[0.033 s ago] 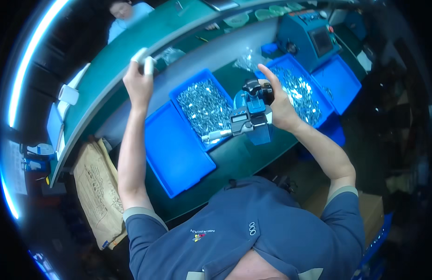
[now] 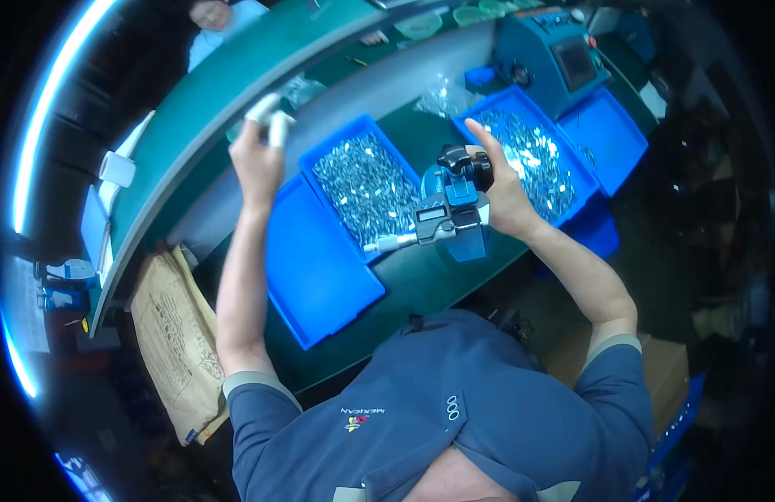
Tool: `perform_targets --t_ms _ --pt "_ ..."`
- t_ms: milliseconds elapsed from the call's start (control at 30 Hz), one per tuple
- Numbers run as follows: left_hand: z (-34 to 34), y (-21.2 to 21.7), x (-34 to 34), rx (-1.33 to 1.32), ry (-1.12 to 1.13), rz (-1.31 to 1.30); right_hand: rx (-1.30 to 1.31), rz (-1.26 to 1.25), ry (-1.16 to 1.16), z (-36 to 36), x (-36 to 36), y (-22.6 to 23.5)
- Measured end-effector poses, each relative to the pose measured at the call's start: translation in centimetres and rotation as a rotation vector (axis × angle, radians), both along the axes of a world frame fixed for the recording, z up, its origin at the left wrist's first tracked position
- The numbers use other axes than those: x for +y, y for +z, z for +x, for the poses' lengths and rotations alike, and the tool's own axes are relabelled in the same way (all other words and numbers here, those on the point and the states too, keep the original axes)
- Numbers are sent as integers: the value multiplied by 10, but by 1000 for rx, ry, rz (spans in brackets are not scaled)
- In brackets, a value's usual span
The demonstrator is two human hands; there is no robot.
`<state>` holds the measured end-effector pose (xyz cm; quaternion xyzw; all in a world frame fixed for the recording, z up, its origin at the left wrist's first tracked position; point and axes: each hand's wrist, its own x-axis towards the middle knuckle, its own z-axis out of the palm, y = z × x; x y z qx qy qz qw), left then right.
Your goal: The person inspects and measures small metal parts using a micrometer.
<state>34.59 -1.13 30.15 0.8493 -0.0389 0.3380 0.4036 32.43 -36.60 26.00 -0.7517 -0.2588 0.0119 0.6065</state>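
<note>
My left hand (image 2: 258,159) is raised beside the far end of a blue tray full of small metal pieces (image 2: 364,180). White covers are on two of its fingers, which look apart; nothing shows between them, though they are blurred. A digital micrometer (image 2: 433,222) with a silver thimble sits clamped in a blue stand (image 2: 469,245) with a black knob (image 2: 479,167). My right hand (image 2: 511,201) grips the stand from the right, thumb stretched upward. Its other fingers are mostly hidden behind the knob and stand.
An empty-looking blue tray (image 2: 316,276) lies at the near left. On the right stand another tray of metal pieces (image 2: 529,159), a blue tray (image 2: 609,142) and a blue-green machine with a screen (image 2: 550,63). A paper sack (image 2: 174,343) leans at left. Across the raised ledge sits a person (image 2: 224,25).
My left hand has moved slightly right and nearer, toward the tray of metal pieces. My right hand stays at the micrometer stand. The view has shifted a little.
</note>
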Motion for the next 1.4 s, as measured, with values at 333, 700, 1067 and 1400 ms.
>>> perform_targets --t_ms 333,700,1067,1400 --pt "-176 -184 -106 829 -296 -707 119 -52 -268 -103 -35 -139" --pt "-234 -258 -149 1267 -266 -720 58 -229 -561 -131 -24 -246" --pt "-211 -261 -191 1170 -322 149 17 -164 -629 -131 -4 -278" --pt "-206 -271 -194 1100 -308 237 -22 -237 -703 -141 2 -275"
